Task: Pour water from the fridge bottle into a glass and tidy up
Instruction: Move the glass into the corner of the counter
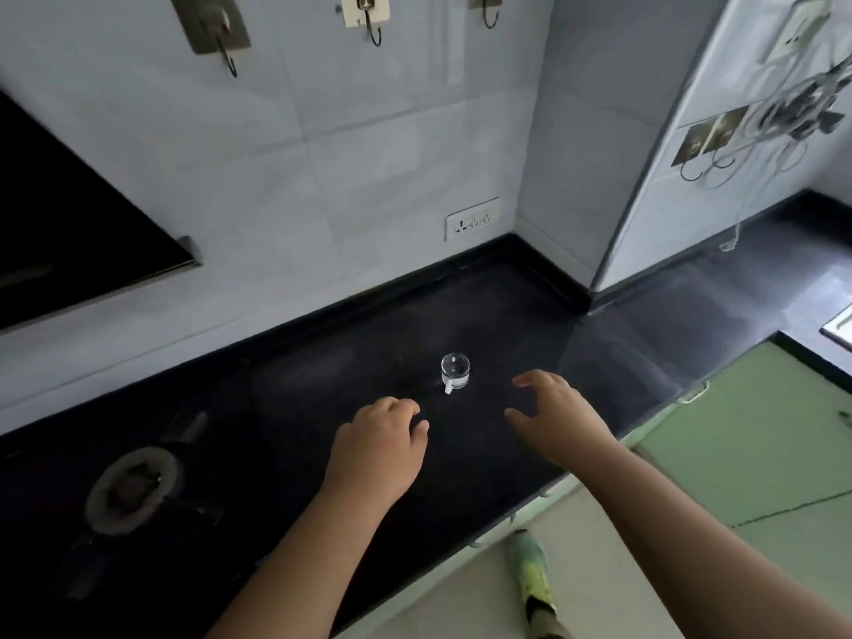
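At the far left, well away from both hands, a gas burner (131,488) sits on the black surface (322,362), and a dark hood (69,214) hangs on the tiled wall above it. Three wall hooks (369,16) line the top of the wall.

The left hand (380,447) hovers low over the surface, palm down, its grip loosely curled with the fingers drawn in and holding nothing. Ahead of it and slightly to its right stands the glass (455,372), a small clear mug with its handle turned toward the person. It is upright on the surface, near both hands but touching neither, and lies between them and a little beyond their fingertips. Whether it holds water cannot be told.

The right hand (560,419) reaches forward just right of the glass, its grip spread, thumb and fingers apart and empty. A wall socket (472,219) is set in the tiles well beyond the glass. Below the right forearm, past the surface edge, a foot in a green slipper (530,574) rests on the floor. Pale green cabinet fronts (760,454) fill the right side.
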Available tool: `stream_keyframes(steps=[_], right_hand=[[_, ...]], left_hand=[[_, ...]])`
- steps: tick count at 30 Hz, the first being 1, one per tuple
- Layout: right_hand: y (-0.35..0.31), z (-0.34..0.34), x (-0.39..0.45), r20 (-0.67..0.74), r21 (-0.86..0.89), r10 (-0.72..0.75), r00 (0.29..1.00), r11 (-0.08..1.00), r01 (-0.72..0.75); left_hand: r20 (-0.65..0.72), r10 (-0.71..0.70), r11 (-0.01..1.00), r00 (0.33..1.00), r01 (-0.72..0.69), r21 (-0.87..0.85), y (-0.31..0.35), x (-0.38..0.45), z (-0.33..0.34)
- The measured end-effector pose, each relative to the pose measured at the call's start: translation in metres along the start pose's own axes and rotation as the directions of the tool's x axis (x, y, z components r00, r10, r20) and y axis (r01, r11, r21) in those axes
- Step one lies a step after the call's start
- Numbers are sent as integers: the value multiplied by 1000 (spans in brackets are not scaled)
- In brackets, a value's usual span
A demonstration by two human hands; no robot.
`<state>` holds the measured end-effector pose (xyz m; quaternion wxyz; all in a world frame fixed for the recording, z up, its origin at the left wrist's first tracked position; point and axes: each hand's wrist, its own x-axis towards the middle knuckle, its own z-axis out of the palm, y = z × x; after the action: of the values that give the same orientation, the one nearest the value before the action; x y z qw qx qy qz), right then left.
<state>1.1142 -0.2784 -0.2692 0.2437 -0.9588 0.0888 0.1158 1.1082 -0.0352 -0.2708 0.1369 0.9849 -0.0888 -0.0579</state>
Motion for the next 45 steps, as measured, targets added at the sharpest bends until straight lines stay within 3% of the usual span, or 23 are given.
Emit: stream_keyframes(steps=[6,10,19,21,28,45], right_hand=[[19,8,132,181,40,-82,980,996,76],[28,25,195,310,40,-109,944,994,102],[34,88,243,446,189,-230,865,969,160],[37,94,246,422,266,-253,871,953,149],[61,88,276,252,406,-223,942,908,106],[103,35,357,25,459,-129,991,882,104]], left_hand=[[146,-222,967,964,237,-97,14,82,53],[234,-341,890,910,393,-232,26,125,92],[395,-499,659,771,634,-405,33,175,149],[376,-510,624,774,633,-458,36,180,156],[288,-486,672,825,563,-481,54,226,164],[215,-276,779,937,349,-521,96,343,159]])
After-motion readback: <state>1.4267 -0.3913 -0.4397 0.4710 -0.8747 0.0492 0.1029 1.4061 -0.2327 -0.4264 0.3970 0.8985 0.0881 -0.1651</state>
